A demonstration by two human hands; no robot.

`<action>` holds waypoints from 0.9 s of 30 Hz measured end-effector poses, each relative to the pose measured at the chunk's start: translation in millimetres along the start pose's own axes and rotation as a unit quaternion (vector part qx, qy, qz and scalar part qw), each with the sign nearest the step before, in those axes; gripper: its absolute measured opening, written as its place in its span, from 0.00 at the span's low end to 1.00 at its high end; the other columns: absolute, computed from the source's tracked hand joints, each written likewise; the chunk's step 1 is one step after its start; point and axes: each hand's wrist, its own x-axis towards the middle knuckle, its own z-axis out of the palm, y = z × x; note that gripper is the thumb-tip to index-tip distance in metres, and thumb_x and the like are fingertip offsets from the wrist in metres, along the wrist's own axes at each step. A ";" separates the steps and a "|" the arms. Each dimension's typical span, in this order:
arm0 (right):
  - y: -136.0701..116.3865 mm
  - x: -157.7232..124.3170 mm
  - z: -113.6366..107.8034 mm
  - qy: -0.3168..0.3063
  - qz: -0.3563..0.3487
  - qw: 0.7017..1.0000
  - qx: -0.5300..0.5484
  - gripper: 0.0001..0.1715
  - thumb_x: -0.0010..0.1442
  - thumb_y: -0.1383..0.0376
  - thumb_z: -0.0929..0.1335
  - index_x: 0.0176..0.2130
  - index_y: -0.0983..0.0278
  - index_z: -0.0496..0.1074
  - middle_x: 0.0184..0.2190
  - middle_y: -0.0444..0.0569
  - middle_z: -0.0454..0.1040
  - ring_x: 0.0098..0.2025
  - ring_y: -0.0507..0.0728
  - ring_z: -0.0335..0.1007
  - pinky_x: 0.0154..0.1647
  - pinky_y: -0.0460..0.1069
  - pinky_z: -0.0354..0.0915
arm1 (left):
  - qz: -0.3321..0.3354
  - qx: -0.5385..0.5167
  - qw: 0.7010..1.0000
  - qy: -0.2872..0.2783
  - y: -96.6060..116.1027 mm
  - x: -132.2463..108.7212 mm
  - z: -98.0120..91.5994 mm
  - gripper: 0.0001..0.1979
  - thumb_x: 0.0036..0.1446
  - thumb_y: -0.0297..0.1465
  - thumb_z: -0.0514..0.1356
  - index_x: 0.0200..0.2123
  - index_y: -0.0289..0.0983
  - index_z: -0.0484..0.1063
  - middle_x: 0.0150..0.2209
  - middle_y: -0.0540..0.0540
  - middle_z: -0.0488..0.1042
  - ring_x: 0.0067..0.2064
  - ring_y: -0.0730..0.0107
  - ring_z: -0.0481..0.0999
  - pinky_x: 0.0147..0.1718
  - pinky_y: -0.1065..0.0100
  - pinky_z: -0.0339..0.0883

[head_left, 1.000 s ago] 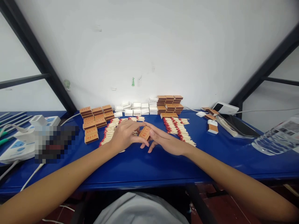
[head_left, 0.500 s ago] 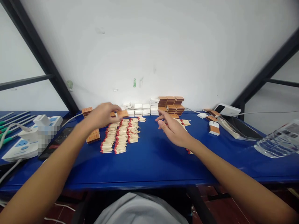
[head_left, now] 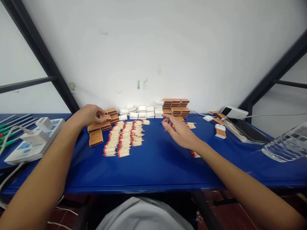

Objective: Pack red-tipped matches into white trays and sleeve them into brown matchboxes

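Note:
My left hand [head_left: 89,114] is closed on an orange matchbox [head_left: 105,118] at the stacked orange matchboxes [head_left: 96,134] on the left; the fingertips are partly hidden. Beside that stack lie rows of loose red-tipped matches [head_left: 124,140]. My right hand [head_left: 178,131] hovers over the blue table, fingers loosely bent, thumb apart, nothing visible in it. Behind it stands another pile of matchboxes [head_left: 176,105], and more matches [head_left: 191,125] are partly covered by this hand. White inner trays [head_left: 142,111] are stacked along the wall between the two piles.
On the left are a white power strip [head_left: 33,143] and green-handled tools [head_left: 7,134]. To the right lie a few matchboxes [head_left: 220,131], a white device [head_left: 233,112], a dark flat device [head_left: 247,131] and a clear plastic bottle [head_left: 286,143]. The table's front edge [head_left: 153,189] runs below.
My left hand has moved left, carrying the matchbox from beside the white trays to the left stack. The right hand has barely shifted.

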 end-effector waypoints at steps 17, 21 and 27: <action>-2.7 -0.3 -3.5 -0.025 -0.040 0.998 -0.031 0.28 0.77 0.47 0.57 0.50 0.60 0.77 0.45 0.55 0.77 0.47 0.63 0.74 0.51 0.58 0.66 | -0.106 0.077 0.985 -0.114 -51.7 -6.8 -23.0 0.47 0.22 0.75 0.66 0.33 0.41 0.82 0.34 0.49 0.84 0.35 0.62 0.77 0.36 0.60 0.71; -4.8 0.7 -3.7 -0.031 -0.053 0.998 -0.034 0.26 0.77 0.49 0.58 0.47 0.62 0.76 0.45 0.55 0.78 0.47 0.62 0.73 0.50 0.56 0.65 | -0.115 0.082 0.980 -0.141 -40.4 -6.9 -27.8 0.35 0.31 0.60 0.76 0.36 0.40 0.82 0.32 0.51 0.83 0.35 0.61 0.77 0.33 0.63 0.68; -0.5 1.6 -1.8 -0.035 -0.062 0.996 -0.048 0.25 0.77 0.50 0.58 0.43 0.62 0.76 0.41 0.53 0.78 0.44 0.60 0.73 0.47 0.54 0.63 | -0.142 0.105 0.969 -0.175 -28.0 -7.6 -31.3 0.21 0.39 0.41 0.76 0.36 0.39 0.80 0.29 0.53 0.81 0.34 0.64 0.77 0.31 0.67 0.64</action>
